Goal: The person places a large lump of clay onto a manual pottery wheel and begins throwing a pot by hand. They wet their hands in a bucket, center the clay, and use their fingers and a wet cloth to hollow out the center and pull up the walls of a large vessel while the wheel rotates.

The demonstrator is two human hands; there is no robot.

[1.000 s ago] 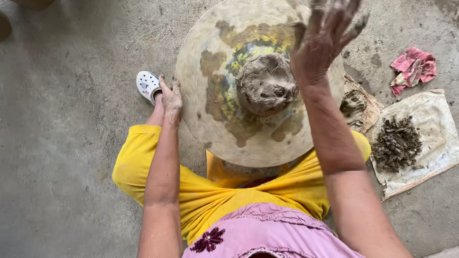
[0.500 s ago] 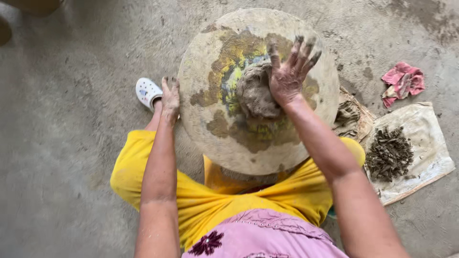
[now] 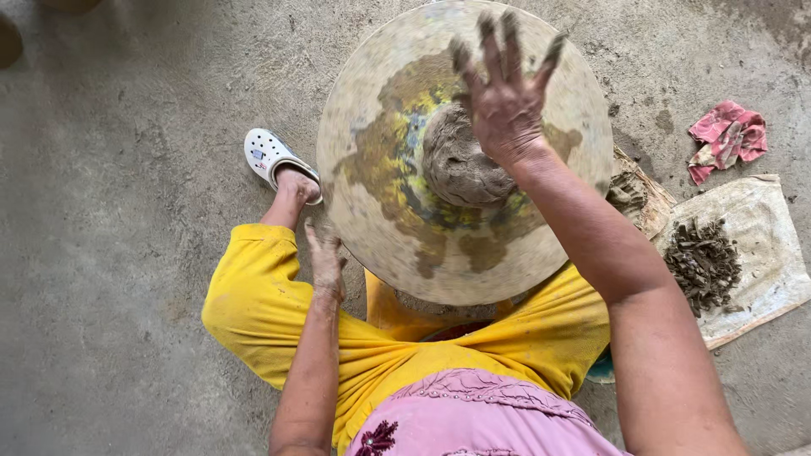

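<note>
The lump of clay (image 3: pixel 456 169) looks wet, grey and rough; the round wheel (image 3: pixel 380 211) under it is matt, smeared with dried slip. The right hand (image 3: pixel 505 105) is clay-coated — fingertips darkest. Floor (image 3: pixel 118 279): rough concrete. The rag (image 3: pixel 726 137) is crumpled cloth

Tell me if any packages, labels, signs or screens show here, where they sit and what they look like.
No labels, signs or screens in view.
Flattened off-white sack: on the concrete floor at right, roughly rectangular, stained, carrying a pile of dark clay crumbs.
Crumpled red-and-pink cloth: beyond the sack, upper right; not packaging.
</note>
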